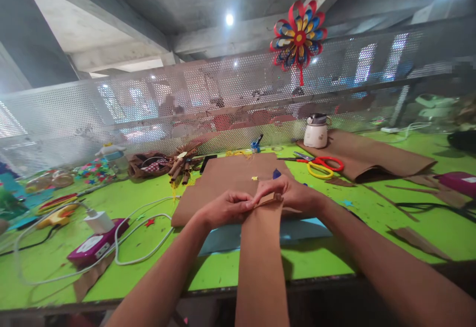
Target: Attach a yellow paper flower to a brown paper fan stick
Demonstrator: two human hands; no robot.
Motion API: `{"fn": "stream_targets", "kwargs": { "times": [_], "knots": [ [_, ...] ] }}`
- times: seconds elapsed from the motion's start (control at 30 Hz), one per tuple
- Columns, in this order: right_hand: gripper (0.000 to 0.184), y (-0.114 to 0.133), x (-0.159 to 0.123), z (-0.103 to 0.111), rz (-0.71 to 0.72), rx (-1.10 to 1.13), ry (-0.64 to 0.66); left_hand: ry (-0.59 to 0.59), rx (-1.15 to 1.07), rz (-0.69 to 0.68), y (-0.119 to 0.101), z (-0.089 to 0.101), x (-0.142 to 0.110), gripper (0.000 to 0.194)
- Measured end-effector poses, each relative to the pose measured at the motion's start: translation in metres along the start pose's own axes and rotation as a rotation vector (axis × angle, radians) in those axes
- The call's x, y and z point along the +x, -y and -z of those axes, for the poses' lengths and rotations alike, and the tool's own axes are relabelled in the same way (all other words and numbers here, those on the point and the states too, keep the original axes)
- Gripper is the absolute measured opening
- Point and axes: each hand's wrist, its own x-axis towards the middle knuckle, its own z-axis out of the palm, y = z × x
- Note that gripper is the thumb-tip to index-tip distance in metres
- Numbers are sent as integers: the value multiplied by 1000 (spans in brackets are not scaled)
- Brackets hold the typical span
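A long strip of brown kraft paper [261,262] runs from my fingers down over the table's front edge. At its far end the paper is folded over into a narrow edge. My left hand [229,207] pinches the left corner of that fold between thumb and fingers. My right hand [292,192] grips the right side of the fold, its fingers bent over the top. Beneath both hands lie larger brown paper sheets [223,173] and a blue sheet [223,240]. A small dark blue object [276,173] shows just behind my right hand; its kind is unclear.
Scissors with red and yellow handles [322,166] lie right of the sheets. A bottle [316,131] stands on folded brown paper [372,156]. At left are a purple power strip [97,242], a white cable [163,235] and a glue gun [57,215]. A mesh partition [208,98] closes the back.
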Motion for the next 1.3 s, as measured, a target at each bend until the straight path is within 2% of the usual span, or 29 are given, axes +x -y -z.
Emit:
{"fn": "stream_targets", "kwargs": {
  "times": [0.17, 0.3, 0.37, 0.43, 0.5, 0.57, 0.63, 0.7, 0.83, 0.93, 1.13, 1.3],
  "knots": [
    [24, -4, 2, 0, 9, 62, -103, -9, -13, 18, -4, -4, 0, 32],
    [27, -10, 3, 0, -46, 66, -279, -227, -23, 17, -7, 4, 0, 31],
    [29, -12, 4, 0, -102, -19, -270, -345, -52, -6, -9, 9, 0, 34],
    [28, -14, 6, -1, -134, -184, -235, -393, -90, -16, -10, 12, 0, 43],
    [26, -17, 7, -2, -144, -383, -208, -389, -43, -8, -10, 11, 1, 48],
    [25, -21, 9, -3, -151, -531, -200, -370, 109, -1, -8, 7, 2, 44],
    [24, -24, 10, -4, -171, -590, -219, -366, 253, -6, -7, 1, 4, 36],
    [23, -26, 11, -4, -186, -597, -254, -380, 307, -17, -5, -3, 7, 29],
    [20, -29, 10, 0, -188, -505, -298, -407, 350, -41, -3, -2, 9, 24],
    [21, -31, 8, 6, -224, -289, -317, -433, 402, -71, 0, 7, 9, 27],
    [29, -35, 7, 8, -311, 110, -466, -477, 510, -158, 4, 19, 11, 24],
    [24, -34, 11, 2, -264, 151, -521, -517, 603, -188, 2, 16, 11, 19]
  ]
}}
